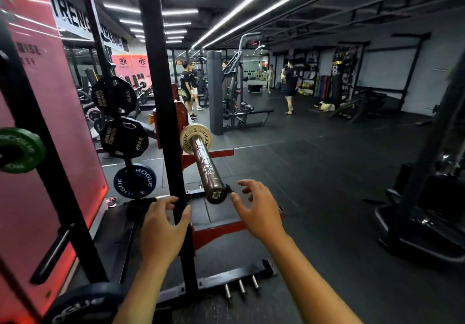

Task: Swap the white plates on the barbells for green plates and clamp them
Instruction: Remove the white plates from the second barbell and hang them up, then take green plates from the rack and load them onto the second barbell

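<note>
A barbell sleeve (207, 167) points toward me from the rack, its end cap near my hands. One small white Rogue plate (187, 137) sits far back on the sleeve. A green Rogue plate (18, 150) hangs on a peg at the left edge. My right hand (259, 210) hovers open just right of the sleeve's end, fingers spread, touching nothing. My left hand (163, 225) is open below and left of the end cap, in front of the black rack upright (163, 97). I see no clamp on the sleeve.
Black 15 kg (113, 95) and 25 kg plates (124, 138) and a blue Rogue plate (134, 181) hang on the rack's pegs. The red rack base (216, 230) lies under my hands. Several people (290, 87) stand far back among machines. A dark machine base (425, 223) stands right.
</note>
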